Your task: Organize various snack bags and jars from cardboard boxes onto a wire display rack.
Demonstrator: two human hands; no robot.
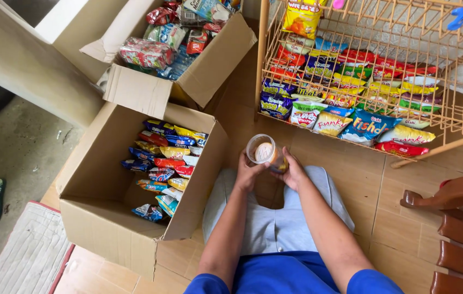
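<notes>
Both hands — left hand (249, 175), right hand (293, 173) — wrap their fingers round a clear plastic cup (264, 153) (held over the lap), beside an open cardboard box (100, 185) of snack packets (163, 163)

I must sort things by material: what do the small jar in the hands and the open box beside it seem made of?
Jar: likely clear plastic, glossy; its contents show through the wall. Box: brown corrugated cardboard, matte, with creased flaps.

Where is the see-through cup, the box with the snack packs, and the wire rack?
clear plastic cup (260, 151), head view, on its lid.
cardboard box (106, 231), head view, on its front wall.
wire rack (264, 54), head view, on its left frame post.
</notes>
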